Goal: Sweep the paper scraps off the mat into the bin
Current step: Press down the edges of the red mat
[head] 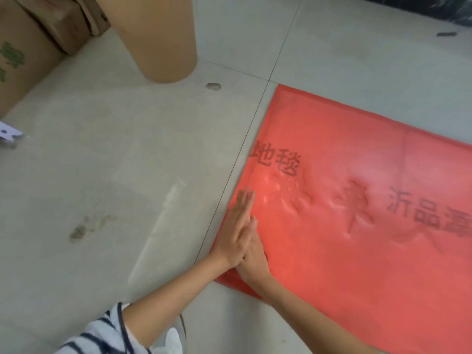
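The red mat (357,213) lies flat on the floor (102,200); no scraps show. Both hands, left (236,231) over right (251,259), press its near-left edge, fingers flat, holding nothing. Keep palms low, sweeping outward; the bin isn't identifiable.

Ahead of the fingers (246,200) the mat (357,200) lies bare and passable. Left of them the floor (102,175) is open up to the brown bin (158,34) and boxes (33,47).
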A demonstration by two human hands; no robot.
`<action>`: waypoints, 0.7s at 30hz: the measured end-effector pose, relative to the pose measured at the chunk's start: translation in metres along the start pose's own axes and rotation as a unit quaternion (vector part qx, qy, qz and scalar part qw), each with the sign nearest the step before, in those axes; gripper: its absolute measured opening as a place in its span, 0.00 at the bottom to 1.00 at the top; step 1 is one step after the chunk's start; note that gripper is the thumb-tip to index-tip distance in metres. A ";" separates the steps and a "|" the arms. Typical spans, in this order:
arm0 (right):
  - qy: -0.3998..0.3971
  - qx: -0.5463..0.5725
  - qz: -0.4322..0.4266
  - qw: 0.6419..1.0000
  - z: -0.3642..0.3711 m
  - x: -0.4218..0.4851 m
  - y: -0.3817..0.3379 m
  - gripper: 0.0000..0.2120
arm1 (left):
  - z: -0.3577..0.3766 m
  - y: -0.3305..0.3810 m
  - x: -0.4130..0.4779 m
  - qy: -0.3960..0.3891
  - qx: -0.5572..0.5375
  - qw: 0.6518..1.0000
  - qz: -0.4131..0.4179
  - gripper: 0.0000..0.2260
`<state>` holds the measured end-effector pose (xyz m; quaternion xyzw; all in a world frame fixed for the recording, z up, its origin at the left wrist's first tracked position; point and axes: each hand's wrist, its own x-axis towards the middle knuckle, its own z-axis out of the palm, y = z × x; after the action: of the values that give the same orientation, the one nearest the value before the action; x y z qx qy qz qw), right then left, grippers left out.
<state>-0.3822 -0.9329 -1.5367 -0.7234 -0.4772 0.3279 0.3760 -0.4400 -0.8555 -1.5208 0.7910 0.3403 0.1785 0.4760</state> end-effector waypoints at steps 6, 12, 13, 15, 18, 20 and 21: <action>0.072 -0.156 -0.061 0.983 -0.025 0.006 0.010 0.26 | 0.002 -0.007 -0.023 0.140 0.124 0.981 -0.056 0.26; -0.001 -0.346 -0.069 0.936 -0.012 0.002 0.031 0.27 | 0.021 -0.034 -0.037 0.059 0.328 0.936 -0.110 0.28; -0.002 -0.352 -0.072 0.933 -0.013 0.002 0.031 0.27 | 0.022 -0.033 -0.038 0.058 0.338 0.933 -0.114 0.28; -0.002 -0.357 -0.074 0.931 -0.013 0.002 0.031 0.27 | 0.023 -0.033 -0.040 0.048 0.353 0.927 -0.117 0.28; -0.006 -0.350 -0.073 0.934 -0.014 0.004 0.030 0.27 | 0.021 -0.032 -0.036 0.036 0.358 0.924 -0.125 0.28; -0.010 -0.351 -0.070 0.934 -0.014 0.007 0.031 0.28 | 0.020 -0.030 -0.034 0.029 0.357 0.925 -0.129 0.28; -0.012 -0.351 -0.066 0.934 -0.014 0.006 0.031 0.28 | 0.019 -0.029 -0.034 0.023 0.355 0.925 -0.132 0.28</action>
<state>-0.3546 -0.9382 -1.5568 -0.7720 -0.6133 0.1226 0.1133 -0.4629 -0.8827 -1.5536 0.8516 0.4939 -0.0001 0.1756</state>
